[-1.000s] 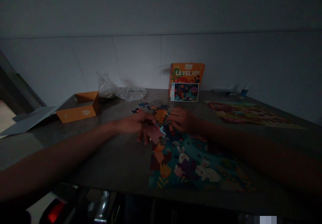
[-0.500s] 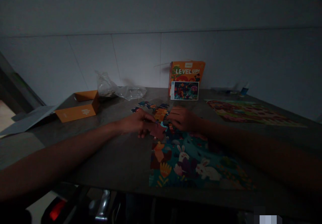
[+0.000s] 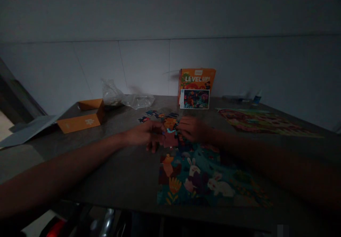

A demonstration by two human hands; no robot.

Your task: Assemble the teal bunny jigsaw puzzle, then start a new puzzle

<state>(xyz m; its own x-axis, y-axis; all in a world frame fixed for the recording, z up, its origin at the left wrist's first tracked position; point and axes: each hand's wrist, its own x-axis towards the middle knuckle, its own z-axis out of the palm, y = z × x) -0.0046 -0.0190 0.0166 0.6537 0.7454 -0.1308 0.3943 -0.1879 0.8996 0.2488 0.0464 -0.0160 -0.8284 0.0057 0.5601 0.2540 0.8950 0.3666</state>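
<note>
A partly joined jigsaw puzzle (image 3: 197,180) with white rabbits and a fox-like animal lies on the table in front of me. At its upper left, my left hand (image 3: 149,134) is closed, its thumb and fingers pinching a reddish puzzle piece (image 3: 169,140). Just right of that piece is my right hand (image 3: 194,127), slightly blurred, with fingers curled down at the puzzle's upper part; what they grip is hidden. Orange puzzle pieces (image 3: 171,122) show between the two hands. Beyond the left hand lie several loose puzzle pieces (image 3: 151,113).
An orange open box (image 3: 80,123) stands at the left, with clear plastic packaging (image 3: 140,101) beside it. An orange "LEVEL UP!" box (image 3: 197,77) stands at the back, a picture card (image 3: 195,99) leaning against it. Another puzzle picture (image 3: 266,123) and a small bottle (image 3: 257,97) are at right.
The reddish piece has turned to sit straighter beneath the orange pieces, with the left hand still at it. The right hand stays nearly in place. The whole view has shifted slightly.
</note>
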